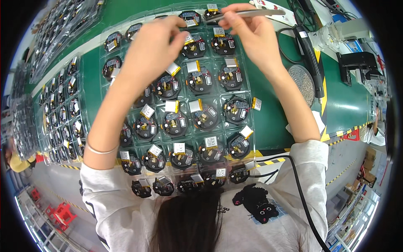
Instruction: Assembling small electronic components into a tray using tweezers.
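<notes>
My right hand point(252, 35) is closed round a pair of metal tweezers point(264, 13), their tips pointing left over the far row of a clear plastic tray point(248, 86). Beneath the tips lies a round black circuit module point(212, 16). My left hand point(155, 44) hovers over the far left of the tray, thumb and fingers apart, with nothing visible between them. Its fingertips are close to another round module point(191, 17) and hide part of that row. Most modules in the tray, such as this one point(231, 78), have a small silver battery point(231, 62) with yellow tape.
More filled trays point(63, 109) stand on the left of the green table point(268, 126), with stacked clear trays point(63, 38) behind. To the right are a round dish of small grains point(300, 84), a black handheld tool point(310, 63) with a cable, and a black fixture point(361, 65).
</notes>
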Tool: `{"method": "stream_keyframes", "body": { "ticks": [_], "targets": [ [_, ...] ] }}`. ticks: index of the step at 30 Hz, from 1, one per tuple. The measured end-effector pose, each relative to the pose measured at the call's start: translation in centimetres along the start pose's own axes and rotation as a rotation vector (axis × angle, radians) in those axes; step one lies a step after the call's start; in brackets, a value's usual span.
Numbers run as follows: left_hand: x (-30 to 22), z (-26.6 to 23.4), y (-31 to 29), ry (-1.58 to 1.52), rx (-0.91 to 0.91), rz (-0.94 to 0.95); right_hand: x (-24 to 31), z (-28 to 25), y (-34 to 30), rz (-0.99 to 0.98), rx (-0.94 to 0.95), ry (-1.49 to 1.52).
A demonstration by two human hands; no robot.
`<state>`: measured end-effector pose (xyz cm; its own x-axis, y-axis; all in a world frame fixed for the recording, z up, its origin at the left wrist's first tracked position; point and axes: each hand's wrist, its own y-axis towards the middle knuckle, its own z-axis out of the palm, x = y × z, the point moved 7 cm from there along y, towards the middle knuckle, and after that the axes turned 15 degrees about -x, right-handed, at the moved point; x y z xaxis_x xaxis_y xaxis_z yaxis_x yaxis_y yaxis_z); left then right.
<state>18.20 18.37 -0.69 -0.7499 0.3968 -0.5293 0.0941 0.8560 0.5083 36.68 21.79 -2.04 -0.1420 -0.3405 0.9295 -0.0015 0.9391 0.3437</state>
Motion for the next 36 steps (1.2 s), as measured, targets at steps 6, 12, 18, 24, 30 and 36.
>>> {"method": "stream_keyframes", "body": {
  "ticks": [6,12,18,24,30,36],
  "targets": [
    [0.7,2.9,-0.6,0.010,-0.136,-0.003,-2.7,1.2,-1.5,-0.035,-0.037,0.008],
    [1.9,3.2,-0.6,-0.134,-0.200,-0.010,-3.4,2.2,-1.6,-0.045,0.096,-0.175],
    [2.4,3.3,-0.6,-0.094,-0.198,-0.013,-2.6,2.2,-1.4,-0.023,0.064,-0.224],
    [2.0,3.0,-0.7,-0.127,-0.213,0.014,-2.1,2.2,-1.6,-0.079,0.032,-0.209],
    [1.8,2.9,-0.9,-0.184,-0.224,0.002,-2.1,2.1,-1.9,-0.037,-0.002,-0.185],
    [0.8,2.8,-1.1,-0.289,-0.180,0.021,-4.1,2.0,-2.2,-0.028,0.054,-0.143]
  ]
}}
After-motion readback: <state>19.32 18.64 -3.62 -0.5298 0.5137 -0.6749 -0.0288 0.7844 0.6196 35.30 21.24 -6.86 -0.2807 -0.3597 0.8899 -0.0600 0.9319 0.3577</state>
